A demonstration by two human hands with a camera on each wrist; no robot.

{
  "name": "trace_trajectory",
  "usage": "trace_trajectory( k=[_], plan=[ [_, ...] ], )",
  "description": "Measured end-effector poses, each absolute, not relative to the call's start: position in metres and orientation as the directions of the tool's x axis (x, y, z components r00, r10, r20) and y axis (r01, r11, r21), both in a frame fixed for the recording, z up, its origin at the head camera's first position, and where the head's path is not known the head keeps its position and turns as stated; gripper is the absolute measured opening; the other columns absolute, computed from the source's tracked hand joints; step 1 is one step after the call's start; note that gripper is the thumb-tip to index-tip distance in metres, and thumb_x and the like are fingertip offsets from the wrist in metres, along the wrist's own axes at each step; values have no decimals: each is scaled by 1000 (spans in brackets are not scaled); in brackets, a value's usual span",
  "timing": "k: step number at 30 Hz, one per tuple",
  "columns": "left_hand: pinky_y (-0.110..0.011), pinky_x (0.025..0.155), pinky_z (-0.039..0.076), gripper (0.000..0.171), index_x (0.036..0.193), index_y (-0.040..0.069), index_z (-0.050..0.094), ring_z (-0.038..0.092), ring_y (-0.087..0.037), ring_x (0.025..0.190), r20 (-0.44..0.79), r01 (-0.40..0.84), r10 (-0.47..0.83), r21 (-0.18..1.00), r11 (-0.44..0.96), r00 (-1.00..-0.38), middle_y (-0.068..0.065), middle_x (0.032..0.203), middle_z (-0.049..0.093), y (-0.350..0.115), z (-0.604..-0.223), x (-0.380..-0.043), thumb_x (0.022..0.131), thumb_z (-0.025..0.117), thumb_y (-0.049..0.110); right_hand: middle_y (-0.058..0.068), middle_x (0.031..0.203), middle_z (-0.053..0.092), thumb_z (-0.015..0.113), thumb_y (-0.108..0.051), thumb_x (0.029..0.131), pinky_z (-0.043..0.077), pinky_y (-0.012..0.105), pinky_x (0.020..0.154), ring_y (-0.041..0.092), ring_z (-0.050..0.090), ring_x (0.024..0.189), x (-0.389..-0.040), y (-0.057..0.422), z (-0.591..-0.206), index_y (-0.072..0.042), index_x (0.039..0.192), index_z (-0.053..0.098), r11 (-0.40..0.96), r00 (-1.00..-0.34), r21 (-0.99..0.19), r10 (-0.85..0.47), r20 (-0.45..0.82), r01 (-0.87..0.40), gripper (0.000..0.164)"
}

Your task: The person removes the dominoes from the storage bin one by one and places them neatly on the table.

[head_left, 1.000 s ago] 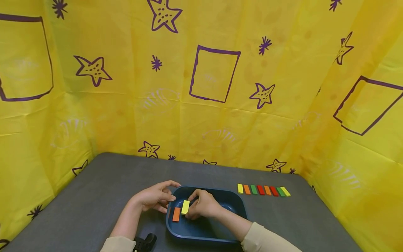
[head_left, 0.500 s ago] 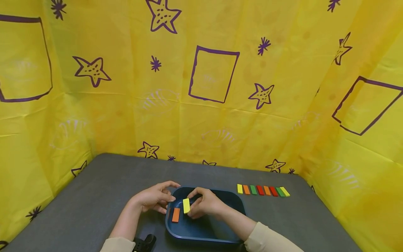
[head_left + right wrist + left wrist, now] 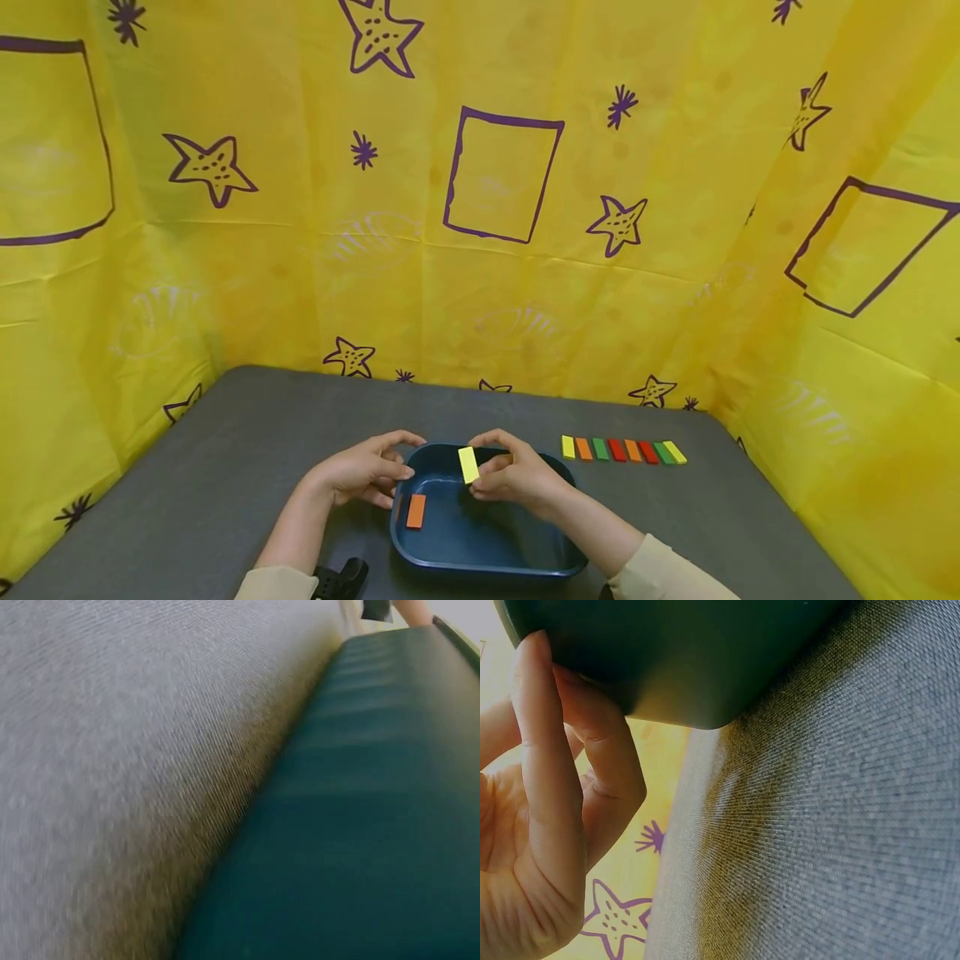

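Note:
Above the far side of the dark blue plastic bin (image 3: pixel 487 571), my right hand (image 3: pixel 521 475) pinches a yellow rectangular block (image 3: pixel 468 465) between thumb and fingertips. An orange block (image 3: pixel 416 511) lies inside the bin near its left wall. My left hand (image 3: pixel 367 471) holds the bin's left end at the far corner. In the left wrist view its bent fingers (image 3: pixel 547 750) reach up to the bin's outer wall (image 3: pixel 682 667). The right wrist view shows the bin's long outer side (image 3: pixel 337 810), without the right hand.
Beyond the bin on the right, a row of several yellow, orange, green and red blocks (image 3: pixel 617 450) lies on the grey cloth-covered table (image 3: pixel 285 417). A yellow curtain (image 3: pixel 420 292) with purple drawings surrounds the table's back and sides.
My right hand has lifted the yellow block up from beside the orange one and moved it right and away from me. The left hand stays at the bin's left end.

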State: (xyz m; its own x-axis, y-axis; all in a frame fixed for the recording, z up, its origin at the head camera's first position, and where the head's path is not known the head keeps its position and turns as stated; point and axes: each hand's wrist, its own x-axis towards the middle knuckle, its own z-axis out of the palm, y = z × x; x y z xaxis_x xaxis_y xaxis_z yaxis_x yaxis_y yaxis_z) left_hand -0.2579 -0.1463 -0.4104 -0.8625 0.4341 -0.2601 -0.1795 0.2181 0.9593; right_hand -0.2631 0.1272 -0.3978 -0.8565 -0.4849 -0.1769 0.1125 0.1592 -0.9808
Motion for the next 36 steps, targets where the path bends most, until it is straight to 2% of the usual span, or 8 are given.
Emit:
trace_trajectory(
  k=[7,19,23,28,36],
  plan=[
    [-24,58,58,55,146,12,40,63,-12,68,-253,-173,434,961,216,-865,-11,95,57,-146,-411,-257,95,63,14,7,90,62,66,0,89,62,32,82,22,72,86,-267,143,-390,-7,136,46,136,-878,-986,-454,-153,101,52],
    [-22,57,57,55,146,13,39,62,-11,68,-249,-173,447,963,206,-859,-10,94,58,-149,-412,-258,96,62,15,7,93,66,66,-4,91,61,27,81,19,72,85,-277,170,-386,-6,144,46,129,-920,-990,-377,-109,64,57],
    [-22,57,57,54,146,13,40,63,-11,68,-246,-169,448,964,205,-859,-11,95,58,-148,-412,-259,96,62,15,7,94,68,66,-4,92,61,25,80,18,72,87,-283,185,-384,1,144,43,138,-943,-989,-318,-94,51,57],
    [-23,57,57,55,146,13,40,63,-12,68,-247,-170,445,964,206,-860,-10,94,57,-148,-413,-259,96,62,14,10,101,67,65,-5,93,60,23,81,15,71,89,-294,206,-387,14,135,47,139,-971,-988,-218,-96,66,50],
    [-23,58,57,55,146,13,39,63,-12,68,-246,-171,456,965,199,-856,-10,94,58,-148,-413,-258,96,62,15,0,92,71,63,-5,94,60,21,79,9,72,85,-304,244,-393,17,135,46,119,-989,-990,-113,-93,79,50]
  ],
)
